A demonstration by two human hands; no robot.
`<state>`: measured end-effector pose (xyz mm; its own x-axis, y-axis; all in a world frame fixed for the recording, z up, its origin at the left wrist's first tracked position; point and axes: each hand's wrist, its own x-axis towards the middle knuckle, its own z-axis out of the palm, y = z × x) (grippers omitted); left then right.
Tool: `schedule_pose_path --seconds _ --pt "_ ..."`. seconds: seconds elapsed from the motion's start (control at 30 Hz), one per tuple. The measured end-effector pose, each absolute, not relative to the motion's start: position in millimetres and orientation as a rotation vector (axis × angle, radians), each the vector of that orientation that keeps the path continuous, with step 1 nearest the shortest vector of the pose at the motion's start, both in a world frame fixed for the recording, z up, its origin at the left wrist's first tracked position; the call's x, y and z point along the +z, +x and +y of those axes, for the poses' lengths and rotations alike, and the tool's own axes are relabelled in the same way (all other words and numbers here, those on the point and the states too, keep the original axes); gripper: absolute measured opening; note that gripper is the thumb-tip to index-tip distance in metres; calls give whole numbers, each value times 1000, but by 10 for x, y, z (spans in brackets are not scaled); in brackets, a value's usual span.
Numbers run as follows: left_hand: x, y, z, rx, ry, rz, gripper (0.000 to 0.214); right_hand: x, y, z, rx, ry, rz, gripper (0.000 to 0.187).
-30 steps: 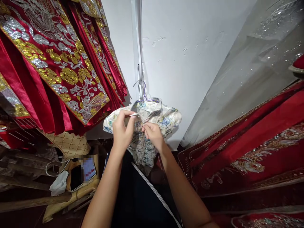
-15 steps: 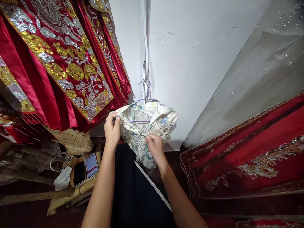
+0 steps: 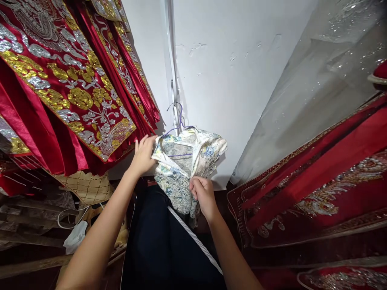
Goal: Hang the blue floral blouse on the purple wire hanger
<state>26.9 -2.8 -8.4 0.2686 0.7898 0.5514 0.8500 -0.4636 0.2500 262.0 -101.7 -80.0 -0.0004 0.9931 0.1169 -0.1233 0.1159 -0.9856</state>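
Observation:
A floral blouse (image 3: 173,181) in white, blue and pale yellow hangs on a thin purple hanger (image 3: 180,117). The hanger's lower bar shows through the open neckline. At the blouse's left shoulder edge, my left hand (image 3: 144,156) grips the cloth between thumb and fingers, other fingers loosely raised; the fingertips are partly hidden. My right hand (image 3: 204,196) is closed in a pinch on the front edge, just below where the neckline meets. Beneath the blouse are dark trousers with a white side stripe (image 3: 193,237).
Red garments with gold and silver sequins (image 3: 80,98) hang at the left. A white wall (image 3: 223,88) stands behind the hanger. To the right are a clear plastic cover (image 3: 281,108) and red beaded cloth (image 3: 290,209). White crumpled plastic (image 3: 75,237) lies low on the left.
My left hand has shifted its hold at the shoulder, with its fingers now higher and spread. The blouse front hangs flatter, and my right hand sits slightly lower. The view has shifted right.

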Motion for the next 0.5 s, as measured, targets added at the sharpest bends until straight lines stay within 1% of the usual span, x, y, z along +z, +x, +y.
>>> schedule_pose_path --seconds 0.03,0.13,0.17,0.27,0.37,0.43,0.5 --pt "-58 267 9 -940 -2478 -1602 58 -782 2635 -1029 1192 -1028 -1185 26" --pt "5 262 58 -1011 -2546 -1706 21 -757 2677 -1036 1179 -1029 -1171 27" --pt "18 260 52 -1061 -2535 -1716 20 -761 2691 -1029 1171 -1035 -1158 27" --pt "30 251 6 -1159 -2504 -1691 32 -798 2732 -1000 1155 -1083 -1103 27" --pt "10 237 -37 -1163 -2475 -1697 28 -858 2762 -975 1158 -1131 -1073 26" --pt "-10 247 -73 -1194 -2376 -1668 22 -903 2770 -964 1177 -1135 -1101 25" --pt "-28 298 -143 -1256 -2254 -1586 21 -942 2768 -957 1204 -1135 -1152 25"
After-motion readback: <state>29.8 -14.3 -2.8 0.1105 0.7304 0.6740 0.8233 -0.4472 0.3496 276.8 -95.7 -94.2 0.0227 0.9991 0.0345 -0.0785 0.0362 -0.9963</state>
